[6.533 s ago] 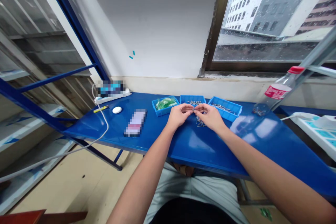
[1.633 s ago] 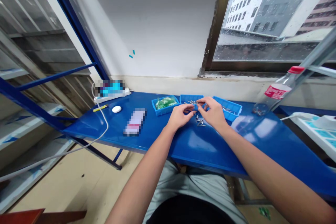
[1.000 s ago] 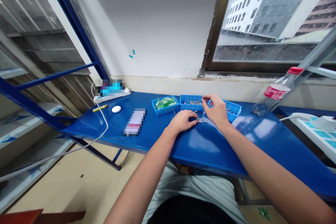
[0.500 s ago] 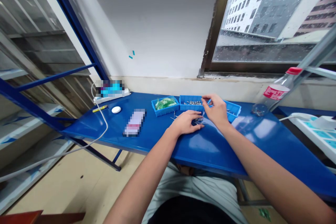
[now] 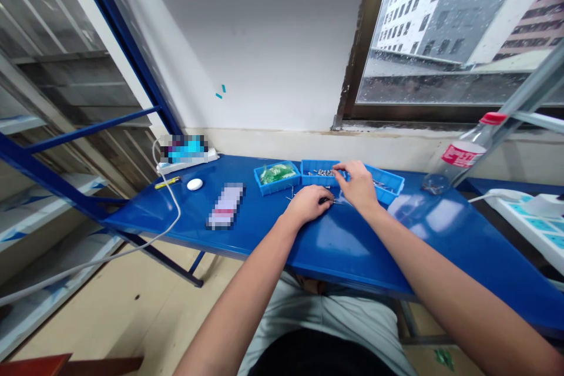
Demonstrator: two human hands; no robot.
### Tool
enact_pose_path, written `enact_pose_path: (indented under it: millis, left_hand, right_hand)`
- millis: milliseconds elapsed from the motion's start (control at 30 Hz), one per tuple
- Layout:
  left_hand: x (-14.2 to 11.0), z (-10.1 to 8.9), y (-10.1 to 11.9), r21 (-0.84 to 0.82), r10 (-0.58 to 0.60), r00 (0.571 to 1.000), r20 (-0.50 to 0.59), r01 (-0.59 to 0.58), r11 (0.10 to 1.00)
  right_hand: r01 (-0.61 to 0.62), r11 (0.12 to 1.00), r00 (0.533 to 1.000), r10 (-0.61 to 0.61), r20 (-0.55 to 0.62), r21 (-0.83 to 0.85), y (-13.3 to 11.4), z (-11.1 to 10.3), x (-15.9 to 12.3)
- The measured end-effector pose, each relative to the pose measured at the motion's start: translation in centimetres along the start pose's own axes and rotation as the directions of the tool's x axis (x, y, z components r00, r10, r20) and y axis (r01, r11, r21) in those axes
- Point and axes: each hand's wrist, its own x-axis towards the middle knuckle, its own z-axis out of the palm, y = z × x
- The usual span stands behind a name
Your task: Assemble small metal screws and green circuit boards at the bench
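Note:
My left hand (image 5: 308, 202) rests on the blue table, fingers and thumb drawn together around thin metal rods (image 5: 338, 201), whose ends poke out to the right of the fingertips. My right hand (image 5: 358, 185) hovers at the front right of the middle blue bin (image 5: 312, 180), thumb and fingertips pinched; anything between them is too small to make out. Small silvery metal parts (image 5: 324, 173) lie in that bin. The right blue bin (image 5: 393, 195), partly behind my right hand, holds thin metal pieces. A few more rods (image 5: 291, 194) lie left of my left hand.
Green packaging fills the left blue bin (image 5: 277, 175). A phone (image 5: 226, 205), a white oval case (image 5: 194, 184) and a yellow cutter (image 5: 167, 183) lie to the left, near a white cable (image 5: 178, 211). A clear bottle (image 5: 460, 155) and a power strip (image 5: 535, 226) are at right.
My left hand's spread fingers have closed in over the metal rods. My right hand has shifted slightly left and down, showing more of the right bin.

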Motion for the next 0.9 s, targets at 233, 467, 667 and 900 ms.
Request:
enact_pose_path:
  millis: [233, 467, 667, 900]
  left_hand:
    - [-0.1, -0.3, -0.1, 0.014, -0.092, 0.995, -0.040, 0.093, 0.996]
    - [-0.2, -0.7, 0.1, -0.040, -0.156, 0.979, -0.133, 0.152, 0.988]
    - [0.0, -1.3, 1.1, -0.212, -0.212, 0.916, -0.341, 0.145, 0.966]
    - [0.3, -1.5, 1.1, -0.406, -0.363, 0.821, -0.442, 0.177, 0.896]
  right_hand:
    - [0.015, 0.999, 0.999, -0.014, 0.047, -0.032, 0.8, 0.2, -0.1]
    - [0.013, 0.998, 0.998, -0.009, 0.061, -0.057, 0.6, 0.2, -0.3]
    - [0.021, 0.999, 0.995, -0.025, 0.095, 0.043, -0.9, 0.0, -0.8]
    - [-0.057, 0.987, 0.979, 0.026, 0.201, 0.152, -1.7, 0.2, -1.2]
